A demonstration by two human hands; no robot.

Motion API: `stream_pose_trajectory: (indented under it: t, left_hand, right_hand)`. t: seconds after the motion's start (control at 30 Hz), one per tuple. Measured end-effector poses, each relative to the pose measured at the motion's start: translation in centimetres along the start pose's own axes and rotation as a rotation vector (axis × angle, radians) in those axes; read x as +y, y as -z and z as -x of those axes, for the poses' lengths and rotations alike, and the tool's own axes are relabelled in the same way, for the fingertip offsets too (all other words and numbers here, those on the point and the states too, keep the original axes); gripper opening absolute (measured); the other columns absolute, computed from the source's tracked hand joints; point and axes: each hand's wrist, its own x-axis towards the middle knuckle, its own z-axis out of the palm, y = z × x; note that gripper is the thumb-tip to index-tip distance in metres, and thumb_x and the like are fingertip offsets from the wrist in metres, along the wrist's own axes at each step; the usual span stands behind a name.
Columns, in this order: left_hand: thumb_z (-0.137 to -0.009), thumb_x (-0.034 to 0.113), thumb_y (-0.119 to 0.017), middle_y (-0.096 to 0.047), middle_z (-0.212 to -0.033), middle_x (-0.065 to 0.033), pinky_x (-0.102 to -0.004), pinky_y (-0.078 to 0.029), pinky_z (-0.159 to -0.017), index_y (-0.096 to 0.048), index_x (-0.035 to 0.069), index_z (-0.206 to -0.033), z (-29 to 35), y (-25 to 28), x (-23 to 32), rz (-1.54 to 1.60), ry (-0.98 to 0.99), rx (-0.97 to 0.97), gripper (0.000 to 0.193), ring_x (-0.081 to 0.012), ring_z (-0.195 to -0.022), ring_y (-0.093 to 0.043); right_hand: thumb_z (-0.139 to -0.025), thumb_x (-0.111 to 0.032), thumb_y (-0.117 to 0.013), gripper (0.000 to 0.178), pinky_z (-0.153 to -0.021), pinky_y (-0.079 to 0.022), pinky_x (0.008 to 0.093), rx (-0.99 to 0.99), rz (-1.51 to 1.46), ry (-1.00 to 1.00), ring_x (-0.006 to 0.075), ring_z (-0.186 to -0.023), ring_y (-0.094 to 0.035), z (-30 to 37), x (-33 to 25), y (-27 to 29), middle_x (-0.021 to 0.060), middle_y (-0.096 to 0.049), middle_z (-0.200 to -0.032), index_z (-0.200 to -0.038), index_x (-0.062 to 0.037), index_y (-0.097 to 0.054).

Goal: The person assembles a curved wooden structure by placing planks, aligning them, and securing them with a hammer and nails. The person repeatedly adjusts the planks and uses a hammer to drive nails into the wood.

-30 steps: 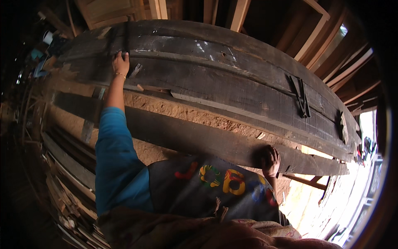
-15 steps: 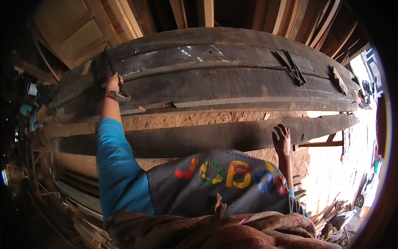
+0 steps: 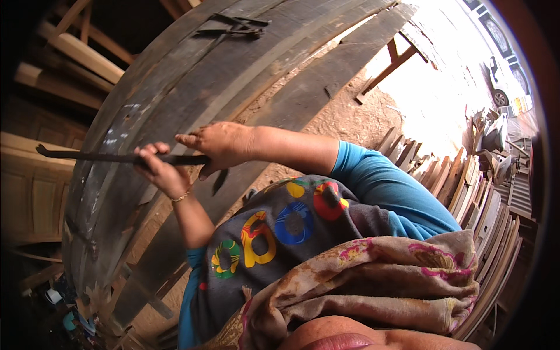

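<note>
A long dark metal bar [image 3: 105, 156] with a bent tip at its left end lies level across both my hands, above wide dark planks [image 3: 227, 76]. My left hand [image 3: 162, 170] is closed, its fingers wrapped around the bar's middle. At the other end, my right hand [image 3: 227, 144] holds the bar between its thumb and forward-pointing fingers. A flat dark piece [image 3: 220, 181] sticks out just below the right palm; how it joins the bar is hidden. Crossed dark metal pieces [image 3: 233, 28] rest on the planks farther off.
A separate dark plank [image 3: 291, 114] runs alongside the others, close to my body. Beyond it stands a wooden support [image 3: 388, 73] on bright ground. Many boards are stacked [image 3: 466, 181] on the right, and a panelled wooden door [image 3: 44, 198] leans at the left.
My view has swung toward the right. The left hand has come back from the planks with the bar, and my right hand has moved across from the near plank and taken its end.
</note>
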Motion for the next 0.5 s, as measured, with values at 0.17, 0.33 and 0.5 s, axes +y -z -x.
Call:
stream_pose_trajectory:
  t: [0.17,0.33,0.5]
  left_hand:
    - [-0.095,0.042,-0.055,-0.051,-0.121,-0.0108,-0.0380,-0.038,-0.099,-0.033,0.006,-0.127,10.7,-12.9,-7.8,-0.325,-0.057,-0.541,0.053,-0.0199,-0.112,-0.048]
    - [-0.084,0.054,-0.063,-0.033,-0.138,-0.0215,-0.0458,-0.028,-0.108,-0.034,0.008,-0.141,17.4,-17.6,-14.7,-0.788,-0.200,-0.999,0.078,-0.0366,-0.133,-0.030]
    - [-0.083,0.041,-0.070,-0.029,-0.141,-0.0270,-0.0505,-0.025,-0.111,-0.038,0.009,-0.138,16.7,-10.0,-21.0,-1.199,0.029,-0.720,0.072,-0.0417,-0.134,-0.027]
  right_hand:
    - [-0.079,-0.025,-0.075,0.050,-0.079,-0.051,0.0417,0.169,-0.228,-0.219,0.0356,-0.093,-0.065,11.5,8.3,6.4,0.0197,-0.067,-0.097,-0.117,-0.0023,-0.052]
    - [-0.087,-0.026,-0.069,0.033,-0.056,-0.041,0.0353,0.218,-0.181,-0.491,0.0168,-0.059,-0.046,28.9,20.3,11.1,0.0084,-0.054,-0.069,-0.106,-0.0015,-0.057]
    - [-0.092,-0.029,-0.062,0.027,-0.059,-0.042,0.0365,0.268,-0.155,-0.875,0.0182,-0.061,-0.047,45.8,26.0,14.5,0.0089,-0.050,-0.066,-0.095,-0.0032,-0.056]
